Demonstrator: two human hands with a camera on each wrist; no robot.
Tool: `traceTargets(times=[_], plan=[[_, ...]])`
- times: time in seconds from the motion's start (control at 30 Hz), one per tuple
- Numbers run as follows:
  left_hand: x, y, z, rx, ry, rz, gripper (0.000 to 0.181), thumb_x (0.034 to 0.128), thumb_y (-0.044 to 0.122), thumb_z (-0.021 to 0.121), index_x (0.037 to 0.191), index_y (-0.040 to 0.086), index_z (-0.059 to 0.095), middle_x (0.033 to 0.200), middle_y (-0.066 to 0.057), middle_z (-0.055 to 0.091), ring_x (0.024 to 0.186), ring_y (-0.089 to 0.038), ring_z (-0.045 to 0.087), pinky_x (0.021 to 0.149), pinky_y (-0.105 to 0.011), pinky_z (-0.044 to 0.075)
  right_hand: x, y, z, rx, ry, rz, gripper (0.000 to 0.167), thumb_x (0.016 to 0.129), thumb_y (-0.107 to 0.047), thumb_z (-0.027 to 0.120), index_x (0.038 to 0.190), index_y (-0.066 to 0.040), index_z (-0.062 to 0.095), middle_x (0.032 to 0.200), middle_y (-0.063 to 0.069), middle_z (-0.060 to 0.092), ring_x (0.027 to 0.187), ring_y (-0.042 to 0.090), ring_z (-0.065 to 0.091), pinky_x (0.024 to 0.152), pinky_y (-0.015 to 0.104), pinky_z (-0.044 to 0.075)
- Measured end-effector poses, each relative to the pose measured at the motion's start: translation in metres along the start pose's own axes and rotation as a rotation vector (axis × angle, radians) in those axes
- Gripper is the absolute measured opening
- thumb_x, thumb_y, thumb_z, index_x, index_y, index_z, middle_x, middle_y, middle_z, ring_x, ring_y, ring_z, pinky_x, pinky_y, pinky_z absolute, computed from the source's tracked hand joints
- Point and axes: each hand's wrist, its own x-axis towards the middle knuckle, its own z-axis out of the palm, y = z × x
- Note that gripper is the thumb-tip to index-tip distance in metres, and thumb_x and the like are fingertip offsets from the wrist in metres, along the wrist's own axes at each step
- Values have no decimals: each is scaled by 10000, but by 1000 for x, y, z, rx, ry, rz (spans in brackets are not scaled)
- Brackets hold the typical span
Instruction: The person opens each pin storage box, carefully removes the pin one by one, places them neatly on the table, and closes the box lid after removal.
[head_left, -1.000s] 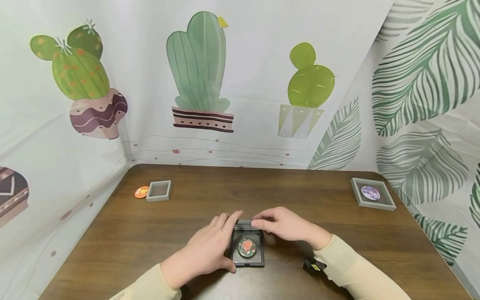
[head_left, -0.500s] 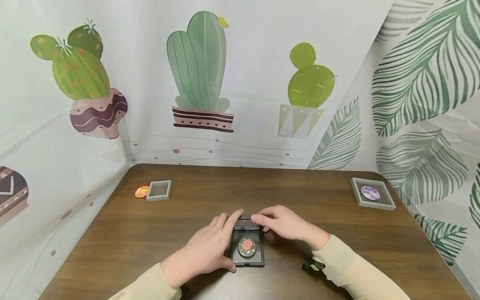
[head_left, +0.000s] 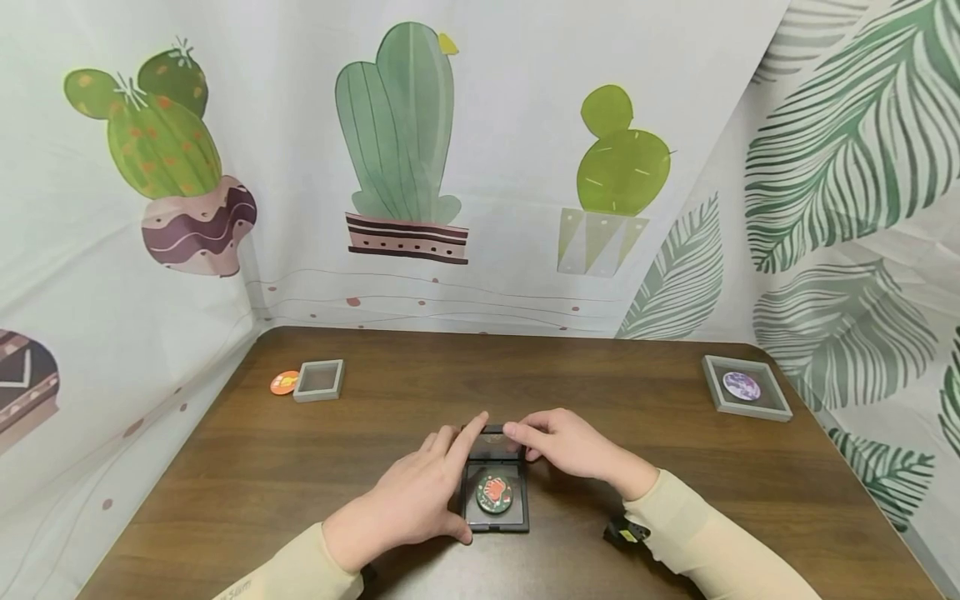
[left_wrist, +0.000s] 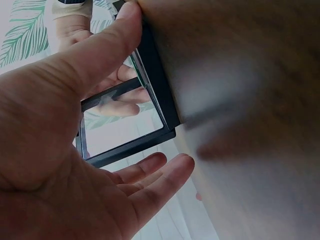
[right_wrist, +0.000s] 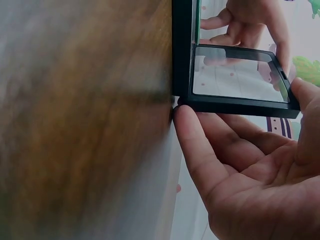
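A black hinged display case (head_left: 498,528) with clear film windows lies on the table in front of me. In its base sits a round dark green badge (head_left: 494,495) with an orange-red picture. The case's lid (head_left: 495,447) stands raised at the far side. My right hand (head_left: 573,446) pinches the lid's right edge, thumb on one face and fingers behind it. Along the left side lies my left hand (head_left: 416,492), fingers stretched out. Its thumb (left_wrist: 107,52) touches the base's near corner in the left wrist view, while the fingertips reach past the lid (left_wrist: 127,150).
At the back left a small grey frame (head_left: 318,398) partly covers an orange round badge (head_left: 283,383). A larger grey frame (head_left: 712,400) with a purple round badge (head_left: 741,386) sits at the back right. Printed cloth (head_left: 517,167) hangs behind the brown table (head_left: 615,375).
The lid has tilted further back, away from me, with my right hand moving slightly along with it. The left hand and the case's base have stayed in place.
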Motion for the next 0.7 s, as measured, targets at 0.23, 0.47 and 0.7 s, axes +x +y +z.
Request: traceTargets(times=[0.23,0.47,0.7], plan=[[1,-2,2,-27,6,0,1617,590,510,1100,1799,204,70,1284,-158,591,1134,-278,618,765,-426,627,2,3,1,5,30,9,467,1135,-515,591,1062,-135,852,1015,-27,818,852,136,777,879,380,604],[1,-3,2,-23,5,2,1616,592,513,1099,1797,193,71,1334,-183,620,1204,-314,635,827,-460,637,2,3,0,2,35,-9,459,1139,-494,594,1094,-118,853,1018,-19,824,857,145,776,857,358,605],[1,-3,3,-12,1,7,1626,599,520,1095,1799,206,43,1320,-151,636,1214,-304,630,856,-452,633,0,1,-1,2,49,-27,442,1142,-450,613,1221,-72,827,1084,22,823,864,166,785,842,359,614]])
